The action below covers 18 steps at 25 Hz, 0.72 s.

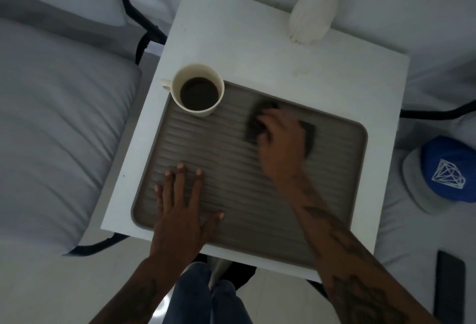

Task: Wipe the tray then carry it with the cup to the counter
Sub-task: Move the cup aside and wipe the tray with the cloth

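Observation:
A grey ribbed tray [239, 195] lies on a small white table [283, 66]. A cream cup [197, 89] holding dark liquid stands in the tray's far left corner, handle to the left. My left hand [180, 210] rests flat on the tray's near left part, fingers spread. My right hand [279, 140] presses a dark cloth [309, 135] against the tray's far right part; the hand covers most of the cloth.
A white vase [311, 17] stands at the table's far edge. Grey cushioned seats [51, 117] flank the table. On the right lie a blue cap [448, 171] and a dark phone [449, 287]. My legs [206, 298] are at the table's near edge.

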Motion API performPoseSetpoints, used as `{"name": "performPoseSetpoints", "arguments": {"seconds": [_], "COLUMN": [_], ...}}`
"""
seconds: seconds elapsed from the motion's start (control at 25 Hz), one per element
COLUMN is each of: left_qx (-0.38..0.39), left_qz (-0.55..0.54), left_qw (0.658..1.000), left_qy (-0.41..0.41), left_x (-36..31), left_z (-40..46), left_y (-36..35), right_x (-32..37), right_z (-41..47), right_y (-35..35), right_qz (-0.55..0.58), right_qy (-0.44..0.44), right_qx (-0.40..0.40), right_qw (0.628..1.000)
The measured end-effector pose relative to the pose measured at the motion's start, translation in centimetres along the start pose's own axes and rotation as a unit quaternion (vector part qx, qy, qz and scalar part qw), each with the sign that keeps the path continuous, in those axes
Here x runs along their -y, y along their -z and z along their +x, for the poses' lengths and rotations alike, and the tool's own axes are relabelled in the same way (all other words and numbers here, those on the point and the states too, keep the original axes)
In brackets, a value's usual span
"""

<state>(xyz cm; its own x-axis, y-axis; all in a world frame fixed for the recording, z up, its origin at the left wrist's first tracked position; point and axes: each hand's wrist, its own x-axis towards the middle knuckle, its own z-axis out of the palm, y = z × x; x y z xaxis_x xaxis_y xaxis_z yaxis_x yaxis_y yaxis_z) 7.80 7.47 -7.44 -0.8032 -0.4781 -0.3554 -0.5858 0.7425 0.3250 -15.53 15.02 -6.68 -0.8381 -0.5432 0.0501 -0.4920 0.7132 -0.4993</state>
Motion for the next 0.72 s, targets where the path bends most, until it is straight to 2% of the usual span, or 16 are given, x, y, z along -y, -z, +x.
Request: {"name": "performPoseSetpoints", "arguments": {"seconds": [0.08,0.12,0.2,0.32,0.4,0.56,0.64,0.72], "left_qx": [0.002,0.002,-0.001,-0.003,-0.009,-0.014,-0.012,-0.004], "left_qz": [0.005,0.006,0.004,0.0,0.006,0.01,0.01,0.008], "left_qw": [1.0,1.0,1.0,1.0,1.0,1.0,1.0,1.0], "left_qy": [-0.002,0.0,0.003,0.003,0.001,-0.005,-0.003,0.002], "left_x": [0.0,0.0,-0.2,-0.4,-0.4,-0.3,-0.4,-0.4], "left_z": [0.0,0.1,0.0,0.0,0.1,0.1,0.1,0.1], "left_y": [0.0,0.0,0.1,0.3,0.2,0.1,0.1,0.2], "right_x": [2.7,2.4,-0.3,-3.5,-1.2,5.2,3.9,1.5], "right_z": [1.5,1.8,0.9,-1.7,-1.4,0.2,-0.1,-1.0], "right_y": [-1.6,-1.4,0.3,2.8,1.2,-2.6,-1.8,-0.5], "right_qz": [0.01,0.008,-0.018,-0.067,-0.066,-0.048,-0.06,-0.071], "right_qy": [0.079,0.086,0.055,-0.018,-0.009,0.061,0.056,0.027], "right_qx": [0.056,0.07,0.053,-0.012,-0.011,0.042,0.061,0.043], "right_qw": [0.995,0.994,0.997,0.998,0.998,0.996,0.995,0.996]}}
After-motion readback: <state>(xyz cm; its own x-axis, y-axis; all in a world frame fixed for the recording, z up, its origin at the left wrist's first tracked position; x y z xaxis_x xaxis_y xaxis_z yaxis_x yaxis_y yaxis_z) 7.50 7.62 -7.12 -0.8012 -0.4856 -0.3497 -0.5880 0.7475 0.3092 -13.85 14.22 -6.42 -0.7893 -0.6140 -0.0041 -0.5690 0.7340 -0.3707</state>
